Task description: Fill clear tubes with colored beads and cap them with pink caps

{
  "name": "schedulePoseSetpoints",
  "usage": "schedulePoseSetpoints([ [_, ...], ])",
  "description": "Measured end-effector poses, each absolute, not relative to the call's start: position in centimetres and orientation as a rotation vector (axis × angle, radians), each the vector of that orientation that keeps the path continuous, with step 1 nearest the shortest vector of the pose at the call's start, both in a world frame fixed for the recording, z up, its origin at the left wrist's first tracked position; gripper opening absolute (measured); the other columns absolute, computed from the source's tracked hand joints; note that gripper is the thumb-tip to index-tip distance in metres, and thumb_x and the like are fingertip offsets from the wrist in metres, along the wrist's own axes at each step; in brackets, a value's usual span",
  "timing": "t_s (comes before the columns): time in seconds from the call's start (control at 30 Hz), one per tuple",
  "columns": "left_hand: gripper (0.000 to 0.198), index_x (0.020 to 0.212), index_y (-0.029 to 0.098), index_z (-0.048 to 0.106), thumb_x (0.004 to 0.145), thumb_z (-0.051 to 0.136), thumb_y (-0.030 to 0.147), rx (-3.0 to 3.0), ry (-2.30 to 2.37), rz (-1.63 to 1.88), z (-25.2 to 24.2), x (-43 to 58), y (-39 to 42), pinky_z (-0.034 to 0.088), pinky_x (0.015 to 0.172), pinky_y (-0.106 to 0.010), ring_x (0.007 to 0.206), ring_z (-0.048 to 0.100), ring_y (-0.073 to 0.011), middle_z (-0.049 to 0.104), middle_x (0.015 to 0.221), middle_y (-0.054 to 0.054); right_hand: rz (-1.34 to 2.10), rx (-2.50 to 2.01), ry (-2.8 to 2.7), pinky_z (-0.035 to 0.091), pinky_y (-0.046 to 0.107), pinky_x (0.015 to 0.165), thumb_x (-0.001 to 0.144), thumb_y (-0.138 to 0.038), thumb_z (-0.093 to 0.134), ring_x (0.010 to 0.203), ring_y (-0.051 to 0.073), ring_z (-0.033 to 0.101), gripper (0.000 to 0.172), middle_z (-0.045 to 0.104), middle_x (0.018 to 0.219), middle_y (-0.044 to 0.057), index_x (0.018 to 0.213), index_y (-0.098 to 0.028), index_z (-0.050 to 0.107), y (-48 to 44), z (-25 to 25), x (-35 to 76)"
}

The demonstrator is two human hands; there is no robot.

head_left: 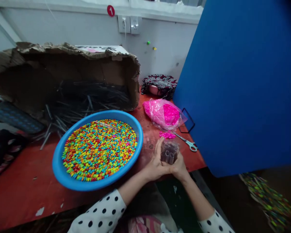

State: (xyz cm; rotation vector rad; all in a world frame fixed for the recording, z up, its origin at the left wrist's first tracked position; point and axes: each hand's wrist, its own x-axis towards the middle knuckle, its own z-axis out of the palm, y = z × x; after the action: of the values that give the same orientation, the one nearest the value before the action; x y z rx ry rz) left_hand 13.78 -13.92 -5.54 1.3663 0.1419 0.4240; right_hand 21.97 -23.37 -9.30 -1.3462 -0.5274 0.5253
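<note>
Head view: your left hand and your right hand meet just above the near edge of the red worktop; between them you hold a short bundle of clear plastic tubes, standing roughly upright with its open ends facing the camera; your left fingers curl up against its left side, partly spread; your right fingers are mostly hidden behind and under the bundle, closed around it; both hands have hold of it, though you can't tell how tightly. To the left of your hands sits a wide blue plastic basin, heaped with multicoloured beads; beyond the bundle lie a pink plastic bag of magenta beads, a small spill of loose magenta beads and a pair of scissors with pale blue handles; behind the basin, a torn cardboard box holds a mass of thin dark tubes, some spilling onto the worktop; a tall blue board stands at the right; polka-dot sleeves cover your forearms.
</note>
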Motion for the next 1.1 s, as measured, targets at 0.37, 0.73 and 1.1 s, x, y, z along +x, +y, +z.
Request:
schedulePoseSetpoints([
  [0.37, 0.021, 0.095, 0.018, 0.061, 0.081, 0.06, 0.035, 1.007, 0.351, 0.752, -3.3, 13.8, -14.3, 0.043, 0.092, -0.034, 0.1, 0.058, -0.02, 0.063, 0.106, -0.007, 0.519, -1.149, -0.481, 0.054, 0.038, 0.076, 0.055, -0.026, 0.076, 0.08, 0.023, 0.065, 0.038, 0.07, 0.089, 0.005, 0.091, -0.02, 0.063, -20.9, -5.5, 20.8],
  [0.73, 0.021, 0.094, 0.019, 0.051, 0.082, 0.058, 0.036, 1.13, 0.353, 0.757, 3.1, 13.1, -7.2, 0.046, 0.088, -0.038, 0.089, 0.064, -0.0189, 0.068, 0.09, -0.006, 0.643, -1.043, -0.466, 0.053, 0.04, 0.066, 0.059, -0.024, 0.068, 0.066, 0.021, 0.063, 0.022, 0.067, 0.076, 0.001, 0.08, -0.022, 0.065, -18.7, -4.4, 21.1],
  [1.1, 0.039, 0.114, 0.018, 0.058, 0.079, 0.058, 0.035, 2.359, 0.489, 0.948, 8.0, 7.6, 8.8, 0.039, 0.097, -0.042, 0.111, 0.055, -0.0249, 0.062, 0.116, -0.008, 0.275, -1.714, -1.603, 0.047, 0.032, 0.067, 0.067, -0.02, 0.064, 0.081, 0.023, 0.064, 0.05, 0.067, 0.096, 0.006, 0.115, -0.022, 0.049, -10.9, 2.3, 21.9],
])
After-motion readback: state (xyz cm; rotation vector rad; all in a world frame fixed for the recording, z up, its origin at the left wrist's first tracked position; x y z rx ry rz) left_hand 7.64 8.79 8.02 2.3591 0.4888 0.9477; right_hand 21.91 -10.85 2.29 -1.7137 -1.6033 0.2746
